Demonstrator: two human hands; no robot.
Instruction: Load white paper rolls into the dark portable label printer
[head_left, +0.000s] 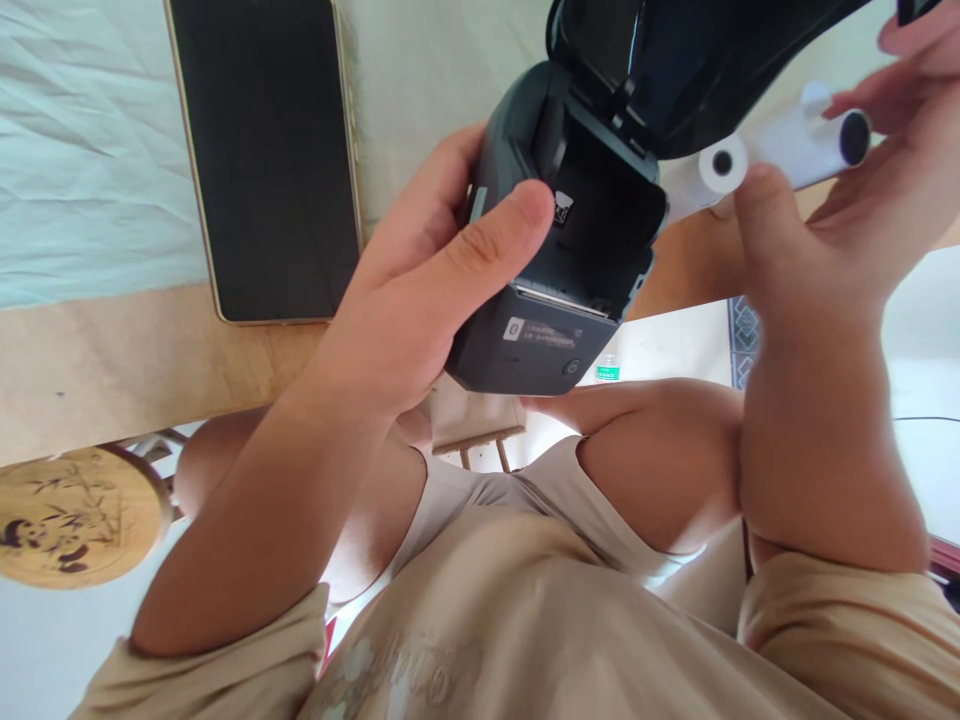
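So I'm on the head feed here, and the left hand (409,290) has a solid hold on a dark printer (559,265). Thumb's stretched over the near side, its tip right by the edge of the open bay (600,200). The other fingers wrap around the left flank, tips mostly hidden from me, so the printer is clamped between thumb and fingers. It's up in front of the table edge (112,360), a bit tilted, with the lid (697,70) swung open away from the person.

Right hand (870,190) is trickier. Thumb's out to one side, fingers bent and set apart from it, with a wide gap between. Two white rolls show around there: a smaller one (705,177) just beside the thumb tip, and a longer one (799,140) between thumb and fingers. Honestly can't tell from my angle if the hand is pinching that longer roll or only hanging over it. The upper fingers run out of frame too, so no clue what they touch.

Also on the table, left of the left hand: a tablet (266,160), screen dark, partly on pale cloth (82,150).
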